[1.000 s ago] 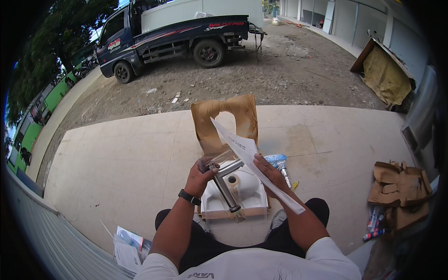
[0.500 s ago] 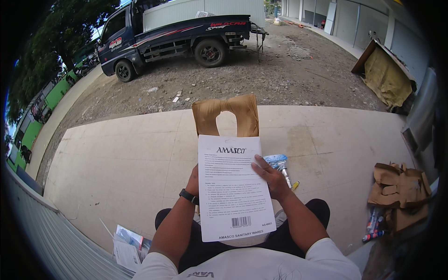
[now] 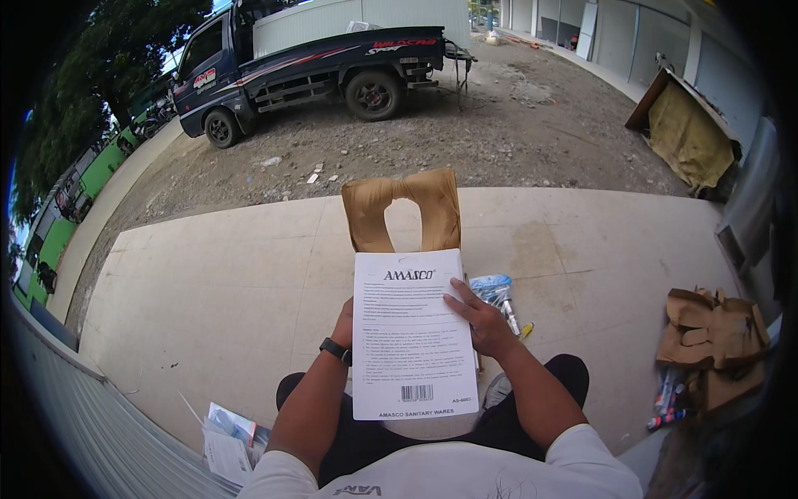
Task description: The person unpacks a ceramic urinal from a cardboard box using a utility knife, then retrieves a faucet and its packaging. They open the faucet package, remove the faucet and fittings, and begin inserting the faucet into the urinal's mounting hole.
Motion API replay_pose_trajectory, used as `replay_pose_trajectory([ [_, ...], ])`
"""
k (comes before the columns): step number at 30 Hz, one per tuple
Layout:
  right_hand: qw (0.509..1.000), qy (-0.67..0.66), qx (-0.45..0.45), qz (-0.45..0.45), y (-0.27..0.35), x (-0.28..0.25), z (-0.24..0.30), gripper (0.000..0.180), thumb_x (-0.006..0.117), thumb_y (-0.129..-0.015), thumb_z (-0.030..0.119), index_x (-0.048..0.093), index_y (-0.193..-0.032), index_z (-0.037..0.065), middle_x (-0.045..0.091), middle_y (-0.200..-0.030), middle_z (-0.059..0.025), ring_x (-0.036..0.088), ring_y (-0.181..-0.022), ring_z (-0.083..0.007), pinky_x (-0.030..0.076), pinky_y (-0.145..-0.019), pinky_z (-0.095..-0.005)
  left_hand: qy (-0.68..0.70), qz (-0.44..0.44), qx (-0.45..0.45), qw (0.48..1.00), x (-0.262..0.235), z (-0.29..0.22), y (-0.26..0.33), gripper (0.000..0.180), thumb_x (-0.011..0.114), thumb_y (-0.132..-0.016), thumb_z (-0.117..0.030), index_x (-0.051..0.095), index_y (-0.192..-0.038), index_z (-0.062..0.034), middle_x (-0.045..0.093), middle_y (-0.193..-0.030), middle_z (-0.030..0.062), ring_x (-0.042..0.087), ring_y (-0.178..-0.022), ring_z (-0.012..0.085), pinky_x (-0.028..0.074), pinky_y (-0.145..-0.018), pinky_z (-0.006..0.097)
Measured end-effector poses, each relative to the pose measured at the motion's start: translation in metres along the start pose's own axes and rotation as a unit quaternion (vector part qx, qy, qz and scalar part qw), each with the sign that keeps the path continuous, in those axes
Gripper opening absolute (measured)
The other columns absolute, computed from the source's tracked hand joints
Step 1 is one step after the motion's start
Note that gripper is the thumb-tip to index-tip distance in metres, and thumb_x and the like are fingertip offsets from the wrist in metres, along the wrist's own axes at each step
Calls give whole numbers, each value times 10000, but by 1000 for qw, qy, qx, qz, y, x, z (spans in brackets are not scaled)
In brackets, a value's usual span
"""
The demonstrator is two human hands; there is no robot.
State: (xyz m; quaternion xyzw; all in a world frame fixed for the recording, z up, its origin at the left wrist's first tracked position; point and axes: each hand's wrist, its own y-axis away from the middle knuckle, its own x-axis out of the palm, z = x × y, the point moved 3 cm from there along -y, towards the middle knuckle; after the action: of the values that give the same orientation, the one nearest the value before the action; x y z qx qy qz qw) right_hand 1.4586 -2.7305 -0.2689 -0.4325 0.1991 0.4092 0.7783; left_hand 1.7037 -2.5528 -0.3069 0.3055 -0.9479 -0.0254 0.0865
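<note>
A white printed card [image 3: 414,345] with a hang hole at the top and a barcode near its bottom is upright before me. My right hand [image 3: 484,323] grips its right edge, with fingertips on the front face. At the left edge my left hand [image 3: 344,323] is closed on the card, its fingers mostly hidden behind it; a dark watch is on that wrist. Just beyond the card's top edge stands a brown moulded cardboard piece [image 3: 445,212] with an arched opening. Its lower part is hidden by the card.
Right of my right hand lie a blue-and-clear plastic pack [image 3: 494,291] and a yellow-handled tool [image 3: 526,331]. Torn brown cardboard [image 3: 711,333] is on the right, a tube [image 3: 667,418] beside it. Papers and plastic packaging [image 3: 229,445] lie at lower left. A dark truck [image 3: 332,75] stands beyond the tiled floor [image 3: 199,299].
The card has come down slightly and straightened from a small tilt, its lower end swinging left. Both hands keep hold of it and have shifted slightly. Everything else stays in place.
</note>
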Motion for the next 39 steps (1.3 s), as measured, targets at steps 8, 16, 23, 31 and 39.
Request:
replay_pose_trajectory([
  [8,994,65,81,36,-10,-25,5,531,744,-886,131,619,-1401,161,639,-1361,-154,709,-1058,-307,595,-818,-394,57,14,69,996,-5,0,-5,329,624,-995,-92,594,-1293,43,700,-1186,106,647,-1022,156,551,-875,316],
  [16,999,18,44,10,-5,-24,5,532,785,-866,233,641,-1348,60,740,-1028,-155,727,-880,-288,583,-761,-361,-45,-8,117,992,0,-1,5,353,669,-968,-87,564,-1283,34,698,-1163,104,653,-1003,154,546,-884,319],
  [23,948,-261,94,-157,-8,-11,2,382,726,-954,259,682,-1247,18,691,-871,-62,682,-810,-177,537,-857,-291,87,-12,84,993,20,-11,4,428,727,-934,-138,573,-1304,12,687,-1105,81,662,-936,136,571,-775,285],
  [31,962,228,122,-87,23,58,-74,463,565,-1031,446,709,-1168,28,718,-933,-144,686,-826,-287,521,-810,-419,62,-66,-26,996,40,-9,7,411,724,-917,-107,579,-1286,1,682,-1105,77,674,-887,155,583,-750,303],
  [39,976,-1,215,-17,33,56,-54,423,595,-1015,400,696,-1201,34,696,-1025,-144,670,-922,-294,516,-857,-415,-46,-113,21,992,29,2,5,353,699,-956,-90,594,-1264,46,717,-1171,127,695,-1024,193,552,-894,319],
])
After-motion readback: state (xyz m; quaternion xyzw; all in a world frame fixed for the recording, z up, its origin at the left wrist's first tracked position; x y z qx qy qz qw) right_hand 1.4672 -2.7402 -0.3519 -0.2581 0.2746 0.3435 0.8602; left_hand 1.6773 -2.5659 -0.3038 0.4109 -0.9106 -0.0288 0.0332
